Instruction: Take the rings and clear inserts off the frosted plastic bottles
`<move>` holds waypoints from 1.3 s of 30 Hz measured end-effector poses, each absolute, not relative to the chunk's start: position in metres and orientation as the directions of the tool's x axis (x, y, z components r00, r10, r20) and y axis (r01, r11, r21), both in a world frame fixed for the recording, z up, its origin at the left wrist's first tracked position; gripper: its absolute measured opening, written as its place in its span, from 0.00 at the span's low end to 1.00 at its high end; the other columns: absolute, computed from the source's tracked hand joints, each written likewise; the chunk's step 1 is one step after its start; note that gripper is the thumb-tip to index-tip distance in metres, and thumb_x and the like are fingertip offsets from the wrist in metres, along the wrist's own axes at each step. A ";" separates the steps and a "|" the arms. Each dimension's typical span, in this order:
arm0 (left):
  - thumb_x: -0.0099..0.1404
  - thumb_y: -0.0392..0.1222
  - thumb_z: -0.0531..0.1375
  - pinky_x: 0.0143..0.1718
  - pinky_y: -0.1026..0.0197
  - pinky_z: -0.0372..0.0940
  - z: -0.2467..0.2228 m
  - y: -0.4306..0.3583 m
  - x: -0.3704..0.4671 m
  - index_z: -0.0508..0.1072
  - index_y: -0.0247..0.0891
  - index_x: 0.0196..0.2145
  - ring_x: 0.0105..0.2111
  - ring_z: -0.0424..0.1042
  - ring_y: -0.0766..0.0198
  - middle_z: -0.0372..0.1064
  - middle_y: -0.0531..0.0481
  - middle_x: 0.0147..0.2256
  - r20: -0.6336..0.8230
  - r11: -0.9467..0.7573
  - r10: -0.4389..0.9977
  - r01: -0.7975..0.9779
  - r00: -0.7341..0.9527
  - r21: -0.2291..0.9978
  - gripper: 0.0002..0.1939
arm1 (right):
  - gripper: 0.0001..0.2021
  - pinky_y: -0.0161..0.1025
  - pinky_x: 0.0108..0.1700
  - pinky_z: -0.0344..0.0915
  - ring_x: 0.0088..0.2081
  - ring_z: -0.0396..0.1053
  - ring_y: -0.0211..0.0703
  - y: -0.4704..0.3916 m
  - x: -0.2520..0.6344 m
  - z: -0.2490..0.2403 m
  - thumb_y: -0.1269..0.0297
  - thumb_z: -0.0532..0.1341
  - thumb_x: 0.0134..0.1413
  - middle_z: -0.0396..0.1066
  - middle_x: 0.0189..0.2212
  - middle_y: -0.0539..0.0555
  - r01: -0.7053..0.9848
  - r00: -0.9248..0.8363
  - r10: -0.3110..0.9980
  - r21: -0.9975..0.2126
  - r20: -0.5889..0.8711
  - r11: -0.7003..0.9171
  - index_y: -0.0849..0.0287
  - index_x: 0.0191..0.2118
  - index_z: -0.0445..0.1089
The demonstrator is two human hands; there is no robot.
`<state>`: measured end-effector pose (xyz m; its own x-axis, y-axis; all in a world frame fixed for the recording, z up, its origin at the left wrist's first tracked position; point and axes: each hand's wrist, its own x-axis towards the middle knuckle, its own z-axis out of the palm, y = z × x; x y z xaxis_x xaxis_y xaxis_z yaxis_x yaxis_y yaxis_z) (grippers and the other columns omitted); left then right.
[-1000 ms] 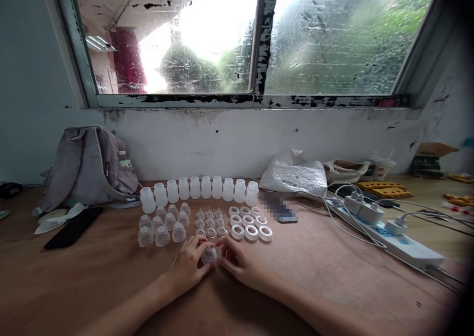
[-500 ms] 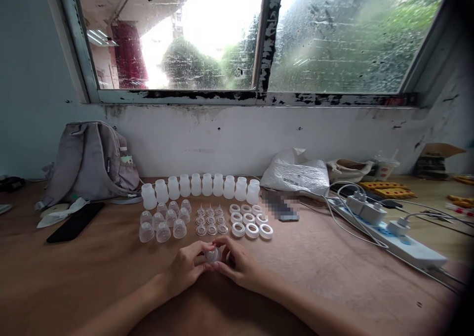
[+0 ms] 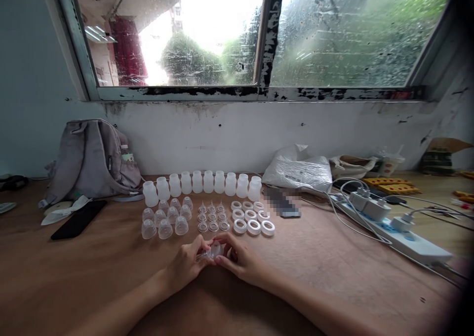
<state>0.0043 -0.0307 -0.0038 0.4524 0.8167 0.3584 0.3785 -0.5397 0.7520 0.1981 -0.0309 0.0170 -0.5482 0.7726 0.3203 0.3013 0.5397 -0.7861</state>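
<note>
My left hand and my right hand meet low in the middle, both closed round a clear baby-bottle nipple. It lies tilted, with its tip side toward my left fingers. A pale rounded edge shows at my right fingertips; whether it is a separate ring, I cannot tell. Just beyond my hands are rows of clear nipples and white collar rings. Several clear domed caps stand to the left. Behind these, frosted bottles form a curved line.
A black phone and a grey backpack are at the left. On the right are a silver padded bag, a partly blurred phone and a white power strip with cables. The wall and window rise behind the table.
The nipple has turned in my fingers from facing up to lying tilted toward the left. Both hands have stayed together. The view has shifted slightly.
</note>
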 end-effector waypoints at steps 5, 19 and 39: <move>0.54 0.42 0.59 0.38 0.61 0.67 0.000 -0.030 0.005 0.60 0.41 0.32 0.38 0.70 0.62 0.70 0.50 0.38 0.322 -0.483 0.846 0.354 0.425 0.801 0.10 | 0.15 0.33 0.29 0.60 0.26 0.61 0.34 -0.031 0.198 0.019 0.61 0.55 0.50 0.67 0.37 0.51 0.328 -0.550 0.770 -0.765 0.322 0.554 0.53 0.45 0.61; 0.57 0.45 0.56 0.35 0.62 0.64 -0.004 -0.014 -0.006 0.66 0.41 0.38 0.29 0.66 0.66 0.63 0.52 0.35 0.421 -0.553 0.832 0.599 0.362 0.579 0.10 | 0.20 0.41 0.40 0.58 0.40 0.60 0.49 -0.007 0.225 0.020 0.68 0.61 0.37 0.62 0.39 0.55 0.677 -0.526 0.783 -0.393 0.333 0.622 0.54 0.42 0.63; 0.62 0.40 0.50 0.41 0.58 0.62 -0.001 -0.017 -0.006 0.59 0.41 0.46 0.37 0.65 0.62 0.64 0.49 0.36 0.411 -0.626 0.779 0.620 0.473 0.472 0.13 | 0.20 0.35 0.31 0.60 0.37 0.66 0.46 0.068 0.340 0.040 0.75 0.57 0.37 0.66 0.39 0.60 0.980 -0.013 1.000 -0.200 -0.015 0.009 0.63 0.43 0.65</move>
<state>-0.0057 -0.0171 -0.0015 0.4735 0.7788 0.4114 0.6204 -0.6265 0.4719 0.3396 0.0683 0.0399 -0.0127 0.9998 -0.0154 0.9797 0.0094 -0.2001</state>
